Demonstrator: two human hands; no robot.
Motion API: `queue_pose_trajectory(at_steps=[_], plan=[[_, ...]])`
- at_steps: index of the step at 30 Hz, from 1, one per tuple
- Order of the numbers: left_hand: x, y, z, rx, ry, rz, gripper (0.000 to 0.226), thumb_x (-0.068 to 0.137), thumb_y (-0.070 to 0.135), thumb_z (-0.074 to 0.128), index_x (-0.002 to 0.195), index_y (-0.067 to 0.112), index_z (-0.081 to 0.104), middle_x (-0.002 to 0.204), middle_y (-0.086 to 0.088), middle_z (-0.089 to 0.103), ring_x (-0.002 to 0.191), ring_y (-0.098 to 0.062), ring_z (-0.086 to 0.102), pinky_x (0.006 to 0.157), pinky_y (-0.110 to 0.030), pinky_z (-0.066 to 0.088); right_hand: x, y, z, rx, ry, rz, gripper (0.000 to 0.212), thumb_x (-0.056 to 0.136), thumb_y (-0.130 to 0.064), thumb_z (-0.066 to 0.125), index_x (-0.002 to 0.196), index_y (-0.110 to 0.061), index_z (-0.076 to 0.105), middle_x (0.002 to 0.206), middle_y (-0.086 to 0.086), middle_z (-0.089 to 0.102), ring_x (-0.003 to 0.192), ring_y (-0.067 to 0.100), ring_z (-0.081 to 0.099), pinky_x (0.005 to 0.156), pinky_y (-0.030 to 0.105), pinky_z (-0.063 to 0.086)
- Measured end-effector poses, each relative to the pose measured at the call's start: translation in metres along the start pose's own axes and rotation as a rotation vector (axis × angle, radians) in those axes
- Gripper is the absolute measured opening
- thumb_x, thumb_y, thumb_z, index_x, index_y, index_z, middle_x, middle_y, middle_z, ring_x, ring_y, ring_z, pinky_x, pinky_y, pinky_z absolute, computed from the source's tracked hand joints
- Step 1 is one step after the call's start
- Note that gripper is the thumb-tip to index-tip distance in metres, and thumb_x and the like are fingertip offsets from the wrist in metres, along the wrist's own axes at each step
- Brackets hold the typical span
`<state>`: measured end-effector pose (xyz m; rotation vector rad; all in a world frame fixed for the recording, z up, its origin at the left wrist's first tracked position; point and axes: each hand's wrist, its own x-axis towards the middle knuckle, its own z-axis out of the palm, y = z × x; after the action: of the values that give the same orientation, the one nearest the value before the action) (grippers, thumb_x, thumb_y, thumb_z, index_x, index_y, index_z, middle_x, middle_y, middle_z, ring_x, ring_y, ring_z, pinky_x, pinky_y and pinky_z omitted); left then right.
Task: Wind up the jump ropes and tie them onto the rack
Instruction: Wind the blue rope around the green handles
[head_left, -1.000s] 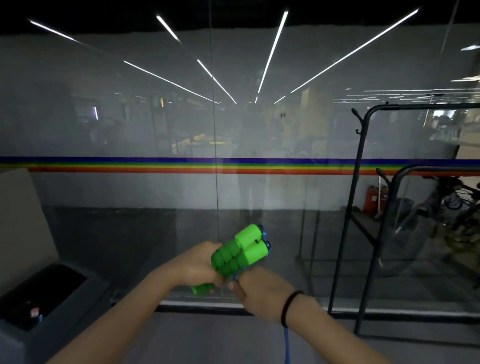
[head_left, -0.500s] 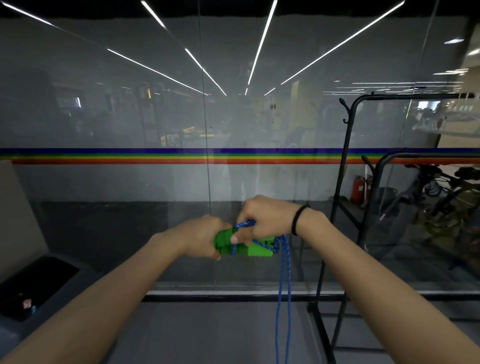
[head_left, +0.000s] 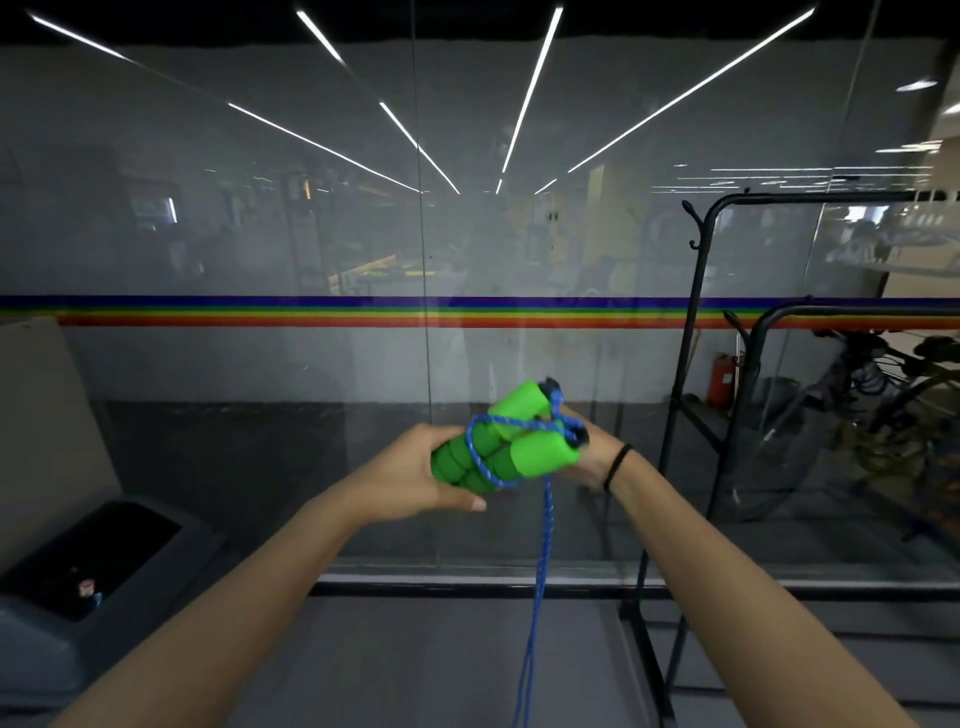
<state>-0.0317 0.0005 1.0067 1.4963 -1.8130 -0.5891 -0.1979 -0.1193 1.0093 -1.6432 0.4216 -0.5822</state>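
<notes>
Two green foam handles (head_left: 511, 447) of a jump rope lie side by side in front of me at chest height. My left hand (head_left: 415, 475) grips their near ends. A blue rope (head_left: 540, 566) is looped once around the handles and hangs down in two strands to the bottom edge. My right hand (head_left: 589, 457) is behind the far ends of the handles, mostly hidden, with its fingers on the rope there. The black metal rack (head_left: 696, 332) stands to the right against the glass wall.
A glass wall (head_left: 311, 234) with a rainbow stripe runs straight ahead. A grey bin (head_left: 93, 566) with a dark opening sits at the lower left. A bicycle (head_left: 893, 395) is behind the glass at the right. Grey floor lies below.
My right hand has gone from on top of the handles to behind their far ends. One turn of blue rope now crosses the handles, which have tilted up again.
</notes>
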Motion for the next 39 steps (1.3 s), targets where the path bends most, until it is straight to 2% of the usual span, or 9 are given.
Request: queue_pose_trajectory(at_steps=[4,10,14,20,24,28,32,36,39], plan=[[-0.001,0.0,-0.005,-0.072,0.111,-0.06,0.035,0.064,0.01,0.084,0.095,0.012,0.068,0.085,-0.002,0.074,0.075,-0.01,0.068,0.067,-0.024,0.056,-0.002,0.021,0.008,-0.175,0.019,0.005,0.031,0.096,-0.009,0.041,0.068,-0.016,0.051,0.044,-0.01,0.036,0.039,0.005,0.028,0.042,0.018,0.027],[0.001,-0.01,-0.007,-0.058,0.231,-0.086,0.05,0.061,0.011,0.085,0.104,0.021,0.063,0.086,-0.002,0.074,0.075,-0.019,0.072,0.069,-0.026,0.056,-0.016,0.011,0.027,-0.753,0.005,0.022,0.026,0.097,-0.029,0.039,0.087,-0.012,0.056,0.049,0.0,0.047,0.038,0.01,0.047,0.05,0.019,0.045],[0.003,-0.017,-0.006,0.195,0.289,-0.098,0.054,0.056,0.024,0.087,0.106,0.026,0.067,0.089,0.007,0.07,0.08,-0.009,0.065,0.071,-0.016,0.048,-0.021,-0.007,0.038,-1.071,-0.104,0.092,0.026,0.094,-0.028,0.048,0.072,-0.014,0.047,0.051,0.0,0.054,0.046,0.012,0.054,0.058,0.025,0.045],[-0.002,-0.017,-0.012,0.521,0.116,-0.096,0.052,0.06,0.031,0.083,0.108,0.033,0.061,0.089,0.007,0.068,0.085,-0.017,0.063,0.077,-0.033,0.052,-0.021,-0.039,0.044,-1.317,-0.113,-0.095,0.024,0.084,-0.036,0.061,0.088,-0.014,0.068,0.064,-0.008,0.049,0.065,0.012,0.049,0.063,0.027,0.038],[-0.006,-0.007,-0.014,0.557,-0.061,-0.05,0.046,0.065,0.028,0.08,0.103,0.041,0.058,0.083,0.012,0.061,0.079,-0.013,0.058,0.071,-0.032,0.05,-0.017,-0.053,0.036,-1.216,-0.146,-0.166,0.021,0.074,-0.039,0.072,0.082,-0.019,0.073,0.061,-0.014,0.054,0.056,0.004,0.047,0.055,0.02,0.035],[-0.009,0.004,-0.027,0.529,-0.186,-0.006,0.044,0.064,0.031,0.081,0.08,0.058,0.051,0.069,0.021,0.058,0.064,0.002,0.053,0.065,-0.029,0.047,-0.014,-0.056,0.03,-0.962,-0.215,-0.208,0.018,0.068,-0.033,0.078,0.077,-0.017,0.075,0.071,0.002,0.071,0.063,0.014,0.058,0.065,0.031,0.046],[-0.011,0.013,-0.03,0.352,-0.284,0.007,0.037,0.064,0.016,0.083,0.086,0.036,0.062,0.072,0.018,0.062,0.064,0.004,0.053,0.062,-0.017,0.043,-0.008,-0.047,0.023,-0.64,-0.321,-0.147,0.003,0.073,-0.014,0.074,0.075,-0.016,0.073,0.068,-0.005,0.071,0.063,0.009,0.063,0.063,0.021,0.049],[-0.017,0.022,-0.027,0.062,-0.361,0.0,0.04,0.066,0.001,0.08,0.087,0.031,0.065,0.078,0.018,0.067,0.071,0.002,0.058,0.067,-0.014,0.045,-0.01,-0.034,0.018,-0.174,-0.317,-0.108,0.012,0.081,-0.004,0.063,0.075,-0.015,0.063,0.06,-0.011,0.066,0.054,-0.001,0.059,0.054,0.011,0.046],[-0.018,0.022,-0.022,-0.128,-0.27,0.0,0.041,0.068,-0.001,0.078,0.101,0.02,0.067,0.094,0.002,0.071,0.086,-0.013,0.066,0.079,-0.029,0.054,-0.013,-0.017,0.023,0.191,-0.098,-0.09,0.014,0.045,-0.015,0.081,0.05,-0.02,0.068,0.046,-0.006,0.061,0.041,0.001,0.055,0.042,0.013,0.045]])
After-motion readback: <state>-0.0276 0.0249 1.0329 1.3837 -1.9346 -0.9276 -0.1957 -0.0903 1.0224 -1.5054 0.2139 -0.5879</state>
